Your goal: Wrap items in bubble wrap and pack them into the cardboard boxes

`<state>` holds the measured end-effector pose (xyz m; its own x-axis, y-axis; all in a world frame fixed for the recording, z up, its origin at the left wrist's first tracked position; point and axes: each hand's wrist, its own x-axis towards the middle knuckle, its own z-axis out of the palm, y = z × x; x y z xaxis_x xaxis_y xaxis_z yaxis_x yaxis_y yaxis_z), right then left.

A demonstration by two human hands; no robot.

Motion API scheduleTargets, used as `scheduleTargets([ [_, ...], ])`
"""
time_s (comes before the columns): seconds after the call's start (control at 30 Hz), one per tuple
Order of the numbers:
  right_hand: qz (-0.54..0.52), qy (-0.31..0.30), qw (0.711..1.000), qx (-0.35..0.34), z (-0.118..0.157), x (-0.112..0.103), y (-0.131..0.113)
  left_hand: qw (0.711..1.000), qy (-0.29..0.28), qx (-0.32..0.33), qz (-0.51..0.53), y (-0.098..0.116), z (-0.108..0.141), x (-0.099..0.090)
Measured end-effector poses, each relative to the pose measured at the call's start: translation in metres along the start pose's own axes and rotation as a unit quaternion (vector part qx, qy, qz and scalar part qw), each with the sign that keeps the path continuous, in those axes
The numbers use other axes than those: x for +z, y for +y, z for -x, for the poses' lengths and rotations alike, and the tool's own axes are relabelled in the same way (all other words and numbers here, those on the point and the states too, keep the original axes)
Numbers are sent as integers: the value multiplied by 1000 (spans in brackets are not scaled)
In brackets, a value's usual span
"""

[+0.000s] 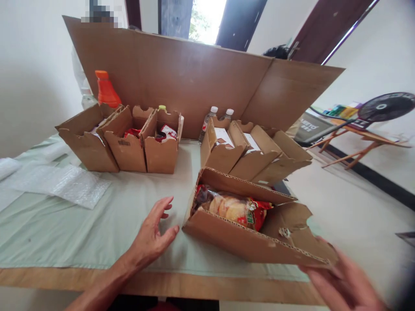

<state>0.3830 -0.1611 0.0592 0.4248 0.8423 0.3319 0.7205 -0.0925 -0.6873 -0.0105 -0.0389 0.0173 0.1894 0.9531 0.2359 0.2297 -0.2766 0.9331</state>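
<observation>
A long open cardboard box point(233, 242) lies slantwise at the front right of the table. Inside it rests a clear and red snack bag point(240, 210) of round, pale biscuit-like pieces, with a darker packet at the left end. My right hand point(343, 276) grips the box's right end, fingers beneath and thumb at the edge, partly blurred. To the left of the box, my left hand point(155, 233) hovers over the cloth with fingers apart, holding nothing and close to the box's left corner.
Several cardboard bins point(126, 151) with packets stand at the back left; others point(223, 151) stand behind the box. An orange-red bottle point(108, 90), clear bottles point(209, 119) and a tall cardboard panel point(194, 77) are behind. Bubble wrap point(74, 183) lies left. A fan point(382, 107) stands right.
</observation>
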Motion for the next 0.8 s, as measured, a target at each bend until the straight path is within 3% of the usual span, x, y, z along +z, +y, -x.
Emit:
scheduleTargets([
  [0.1, 11, -110, 994, 21, 9, 24, 8, 996, -87, 8, 1, 5, -1, 21],
  [0.17, 9, -96, 995, 32, 3, 47, -6, 995, -99, 1, 0, 3, -4, 32],
  [0.27, -27, -91, 995, 8, -24, 80, -38, 999, -27, -30, -4, -3, -16, 30],
  [0.43, -123, -150, 979, -57, -78, 135, -69, 997, 57, -47, -28, -17, -53, -1],
  [0.53, -160, -160, 973, -52, -88, 168, -64, 993, 97, -63, -36, -31, -67, -11],
  [0.6, -122, -155, 979, -54, -85, 181, -53, 991, 107, -68, -39, -41, -69, -11],
  [0.8, 11, -122, 987, -103, -80, 180, -15, 990, 106, -66, -67, -48, -63, -6],
])
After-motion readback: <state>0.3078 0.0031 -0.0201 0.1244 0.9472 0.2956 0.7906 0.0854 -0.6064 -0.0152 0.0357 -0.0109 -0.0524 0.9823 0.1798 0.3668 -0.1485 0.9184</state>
